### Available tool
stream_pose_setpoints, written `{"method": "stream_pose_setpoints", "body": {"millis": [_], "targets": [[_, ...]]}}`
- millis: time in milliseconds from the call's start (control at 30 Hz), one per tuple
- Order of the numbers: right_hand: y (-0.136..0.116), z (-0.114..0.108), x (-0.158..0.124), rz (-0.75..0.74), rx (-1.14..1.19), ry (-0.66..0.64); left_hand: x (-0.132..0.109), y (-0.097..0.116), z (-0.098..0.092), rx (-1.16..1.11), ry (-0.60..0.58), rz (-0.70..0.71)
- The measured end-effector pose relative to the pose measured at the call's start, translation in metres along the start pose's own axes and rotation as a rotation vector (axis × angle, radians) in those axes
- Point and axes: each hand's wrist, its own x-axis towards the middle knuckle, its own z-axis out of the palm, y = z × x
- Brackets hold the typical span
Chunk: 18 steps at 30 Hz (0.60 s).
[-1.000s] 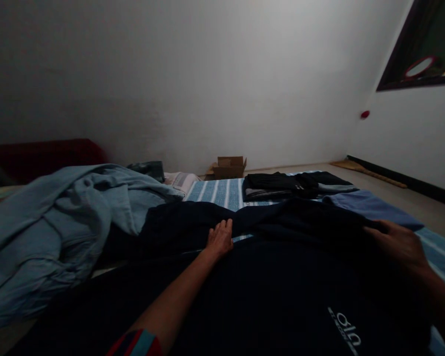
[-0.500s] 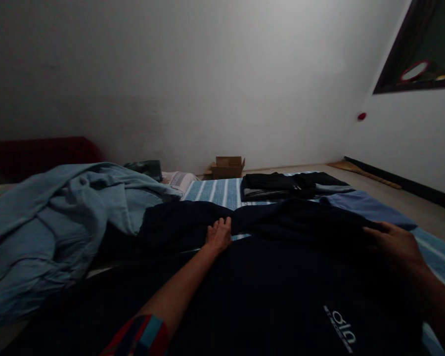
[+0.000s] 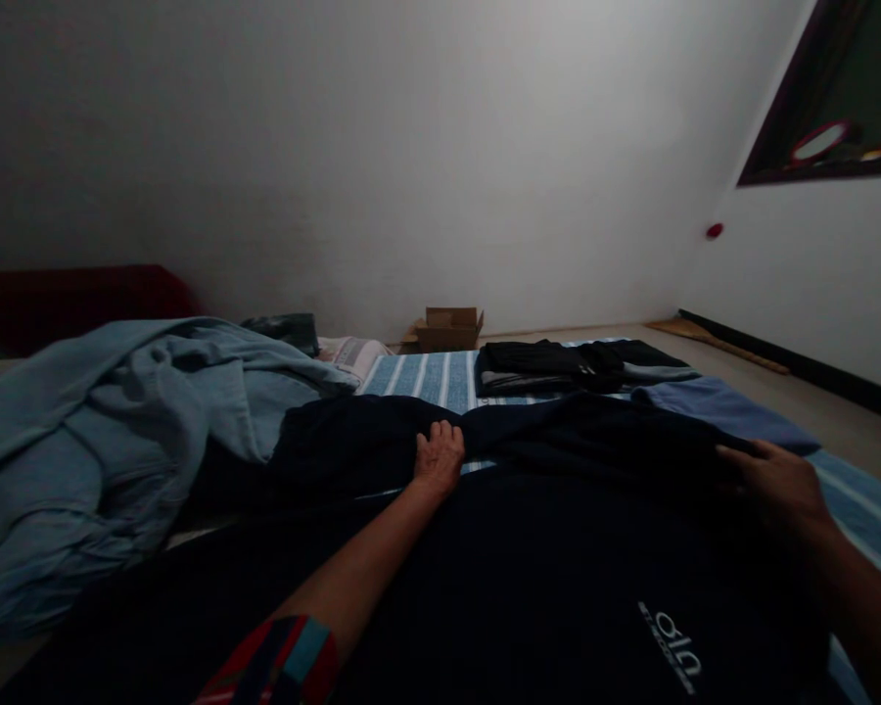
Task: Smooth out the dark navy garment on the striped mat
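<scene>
Dark garment (image 3: pixel 558 548) under both outstretched hands, left hand (image 3: pixel 439 457) and right hand (image 3: pixel 774 483) flat, grip released.

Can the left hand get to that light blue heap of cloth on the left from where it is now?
Probably yes. The left hand rests flat on the dark navy garment, and the light blue cloth heap lies beside that garment to the left, with only flat dark fabric between them and nothing standing in the way.
</scene>
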Motion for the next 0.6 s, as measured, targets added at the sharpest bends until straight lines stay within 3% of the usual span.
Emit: {"method": "stream_pose_setpoints", "body": {"millis": [100,267,433,600], "targets": [[-0.007,0.0,-0.003,0.136,0.11,0.014,0.002,-0.002,-0.001,-0.02,-0.007,0.011],[-0.005,0.003,-0.002,0.158,0.229,0.018,0.009,-0.015,0.001,-0.077,-0.038,-0.03],[-0.004,0.001,0.003,0.162,0.185,0.011,0.03,-0.036,-0.003,-0.187,-0.109,-0.087],[-0.001,0.0,0.007,0.18,0.101,0.031,0.045,-0.053,-0.008,-0.292,-0.131,-0.057]]}}
